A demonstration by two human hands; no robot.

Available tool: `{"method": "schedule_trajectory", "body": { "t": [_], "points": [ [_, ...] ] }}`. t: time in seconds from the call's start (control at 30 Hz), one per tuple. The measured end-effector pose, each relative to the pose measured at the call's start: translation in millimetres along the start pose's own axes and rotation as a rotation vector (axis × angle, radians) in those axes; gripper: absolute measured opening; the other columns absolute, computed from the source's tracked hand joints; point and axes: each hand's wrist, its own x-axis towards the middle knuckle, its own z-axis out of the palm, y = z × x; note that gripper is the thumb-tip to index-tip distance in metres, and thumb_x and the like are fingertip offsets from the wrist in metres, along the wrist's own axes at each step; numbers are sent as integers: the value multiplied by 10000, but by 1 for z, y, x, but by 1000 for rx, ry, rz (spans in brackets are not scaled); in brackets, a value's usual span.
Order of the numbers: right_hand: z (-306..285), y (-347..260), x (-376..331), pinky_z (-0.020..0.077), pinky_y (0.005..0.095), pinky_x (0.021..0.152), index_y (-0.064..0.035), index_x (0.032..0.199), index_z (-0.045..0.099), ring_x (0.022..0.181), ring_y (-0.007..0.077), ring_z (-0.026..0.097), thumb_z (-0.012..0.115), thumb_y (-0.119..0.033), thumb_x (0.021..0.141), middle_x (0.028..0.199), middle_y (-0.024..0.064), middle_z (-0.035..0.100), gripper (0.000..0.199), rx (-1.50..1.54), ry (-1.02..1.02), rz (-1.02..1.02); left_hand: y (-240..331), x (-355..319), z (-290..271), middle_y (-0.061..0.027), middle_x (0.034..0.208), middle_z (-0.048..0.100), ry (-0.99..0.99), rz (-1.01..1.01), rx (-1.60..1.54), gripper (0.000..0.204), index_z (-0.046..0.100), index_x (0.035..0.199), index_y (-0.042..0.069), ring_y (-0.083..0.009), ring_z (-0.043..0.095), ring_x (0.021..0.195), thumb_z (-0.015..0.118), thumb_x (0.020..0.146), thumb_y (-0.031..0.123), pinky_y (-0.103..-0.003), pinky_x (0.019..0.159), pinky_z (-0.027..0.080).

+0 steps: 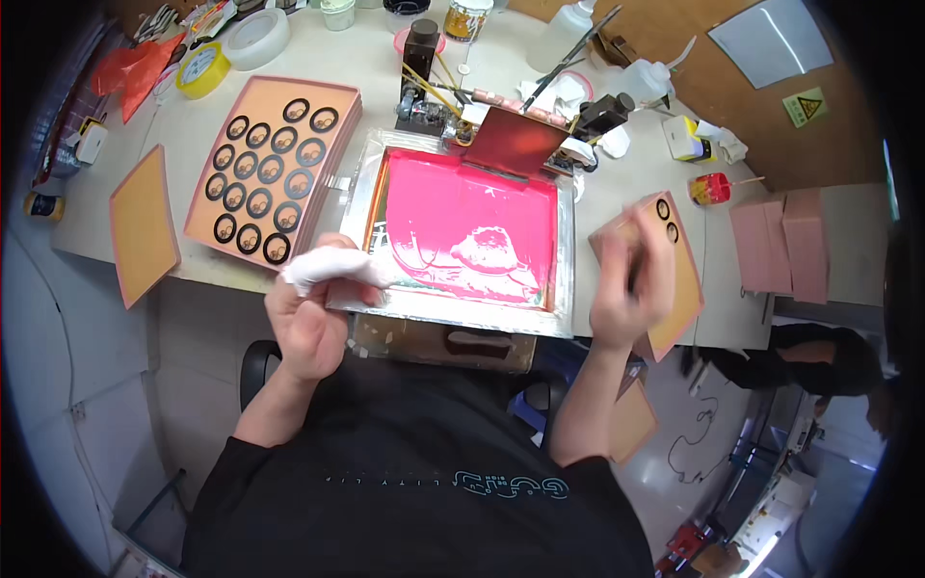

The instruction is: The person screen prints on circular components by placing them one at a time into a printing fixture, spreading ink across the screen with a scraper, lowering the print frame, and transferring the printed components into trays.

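Note:
A metal-edged printing screen with bright pink ink spread over its mesh lies in front of me. My left hand, a white covering on its finger, curls at the screen's near left corner and grips its edge. To the right, my right hand is curled and blurred by motion above a tan board with two black rings at its far end. Something dark shows between its fingers, too smeared to make out. A squeegee-like reddish plate stands over the screen's far side.
A pink-edged tan tray at left bears several rows of black-rimmed round pieces. Another tan board overhangs the table's left edge. Clamps, bottles, tape rolls and a red ink pot stand farther back. Pink boxes are stacked at right.

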Motion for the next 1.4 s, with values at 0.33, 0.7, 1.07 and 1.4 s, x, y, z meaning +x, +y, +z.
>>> {"method": "schedule_trajectory", "body": {
  "t": [0.33, 0.7, 1.07, 1.4],
  "points": [
    [40, -10, 50, 443, 293, 626, -17, 1078, 773, 671, 173, 522, 686, 79, 854, 840, 59, 700, 258, 164, -480, -365, -18, -25, -15, -255, 1399, 546, -35, -72, 67, 446, 702, 1228, -102, -248, 670, 944, 576, 997, 258, -267, 752, 581],
    [-14, -52, 14, 442, 320, 604, 1, 1032, 766, 629, 216, 508, 671, 82, 753, 825, 79, 704, 306, 45, -651, -352, -16, -27, -8, -219, 1384, 573, 42, -90, -43, 404, 709, 1226, -96, -227, 668, 923, 574, 932, 147, -260, 770, 571],
    [23, -5, 137, 520, 270, 768, 9, 1174, 760, 826, 141, 643, 761, -56, 960, 950, 77, 765, 224, 138, -465, 79, 107, 105, -61, -101, 1011, 771, 0, 431, 1152, 328, 757, 1215, 14, -152, 672, 751, 808, 896, 75, -279, 668, 530],
    [7, 26, -10, 483, 238, 729, -73, 1276, 735, 816, 126, 579, 818, -61, 854, 1108, 54, 694, 430, 128, -511, 383, 81, 71, -187, -150, 1308, 712, -109, 89, 1712, 299, 724, 1274, 12, -292, 686, 1164, 682, 979, 32, -343, 892, 555]
  ]
}}
